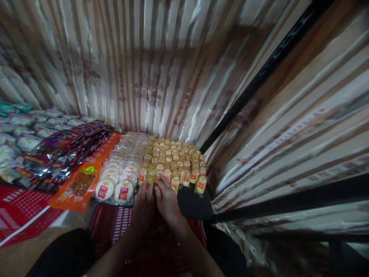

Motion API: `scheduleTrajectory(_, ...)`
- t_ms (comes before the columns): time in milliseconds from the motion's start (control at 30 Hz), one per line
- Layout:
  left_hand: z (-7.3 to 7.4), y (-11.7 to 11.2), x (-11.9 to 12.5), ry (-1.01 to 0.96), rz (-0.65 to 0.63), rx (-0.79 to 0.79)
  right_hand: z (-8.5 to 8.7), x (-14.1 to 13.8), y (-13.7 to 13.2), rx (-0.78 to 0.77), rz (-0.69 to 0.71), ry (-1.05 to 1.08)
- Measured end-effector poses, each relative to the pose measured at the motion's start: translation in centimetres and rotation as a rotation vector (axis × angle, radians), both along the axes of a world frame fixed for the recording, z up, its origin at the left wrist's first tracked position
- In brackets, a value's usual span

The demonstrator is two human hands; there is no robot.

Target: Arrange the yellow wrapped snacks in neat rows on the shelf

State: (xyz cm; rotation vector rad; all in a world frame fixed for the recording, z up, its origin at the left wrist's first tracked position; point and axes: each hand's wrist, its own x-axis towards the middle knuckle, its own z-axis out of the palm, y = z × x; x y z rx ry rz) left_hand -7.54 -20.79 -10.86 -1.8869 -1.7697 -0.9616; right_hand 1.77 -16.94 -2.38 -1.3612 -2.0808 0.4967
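Note:
Both my hands reach to the front edge of a dense block of small yellow snack packets [173,159] with red labels, laid out in rows on a dark shelf [193,206]. My left hand [143,206] has its fingers extended onto the front row of packets. My right hand [167,200] lies beside it, fingers curled down at the same row; what it holds, if anything, is hidden. Left of the yellow packets lie rows of round white packets [121,181] with red labels.
An orange packet [83,184] and dark shiny packets [69,150] lie further left, with more pale packets [25,132] beyond. A red basket [115,227] sits below my arms. Striped shiny wall covering [161,65] backs the shelf; a black frame bar [268,65] runs on the right.

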Motion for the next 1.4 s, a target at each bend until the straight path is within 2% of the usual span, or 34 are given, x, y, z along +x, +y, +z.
scheduleTrajectory(133, 0.5, 0.1, -0.2, 0.0, -0.063, 0.01, -1.8, -0.8, -1.9, -0.048, -0.065, 0.032)
scheduleTrajectory(300, 1.8, 1.0, -0.5, -0.13, 0.018, -0.072, -3.6, -0.7, -1.6, -0.069, -0.062, 0.039)
scheduleTrajectory(433, 1.5, 1.3, -0.6, -0.208, -0.029, -0.092, -4.6, -0.7, -1.3, -0.057, -0.071, 0.065)
scheduleTrajectory(567, 1.1, 1.5, -0.8, -0.375, -0.035, -0.118, -5.1, -0.9, -1.1, -0.041, -0.106, 0.112)
scheduleTrajectory(667, 1.1, 1.6, -0.9, -0.439, -0.049, -0.149, -5.0, -1.3, -0.8, -0.049, -0.11, 0.114)
scheduleTrajectory(867, 1.0, 1.6, -1.0, -0.425, -0.044, -0.172, -4.4, -1.0, -0.5, -0.058, -0.047, 0.051)
scheduleTrajectory(1133, 0.6, 1.4, -1.3, -0.388, -0.074, -0.174, -3.8, -0.9, 0.5, -0.067, -0.046, 0.106)
scheduleTrajectory(1267, 0.8, 1.4, -1.2, -0.3, -0.035, -0.128, -3.0, -0.6, 0.6, -0.064, -0.009, 0.101)
scheduleTrajectory(1400, 1.1, 1.0, -1.0, -0.118, -0.096, -0.007, -1.8, 1.6, 0.1, 0.088, -0.012, 0.12)
